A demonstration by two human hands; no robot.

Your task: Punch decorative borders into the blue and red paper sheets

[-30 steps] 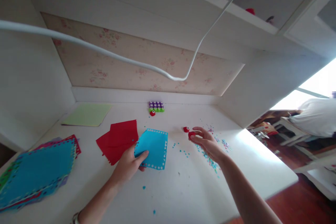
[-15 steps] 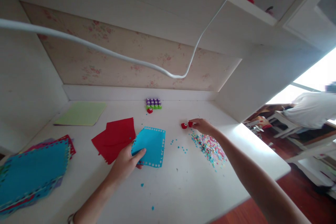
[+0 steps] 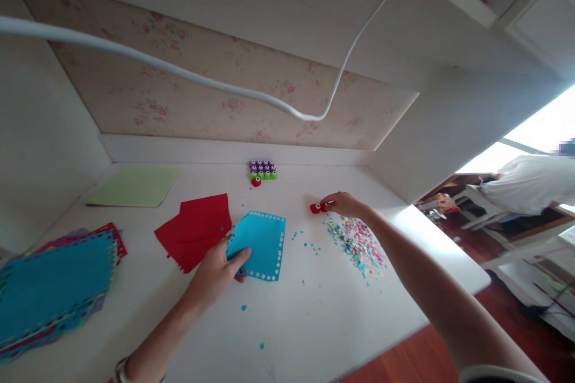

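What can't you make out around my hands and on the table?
In the head view:
- Left hand: partly hidden behind the blue sheet.
- Small red object at the right hand: partly covered by that hand; gripped or only touched, I can't tell.
- Paper stack: cut off by the left edge.
- Confetti: pieces too small to count.

Window [image 3: 545, 122] glare right; tabletop [image 3: 422, 230] sheen right; cabinet underside [image 3: 269, 18] dim; edges stretched
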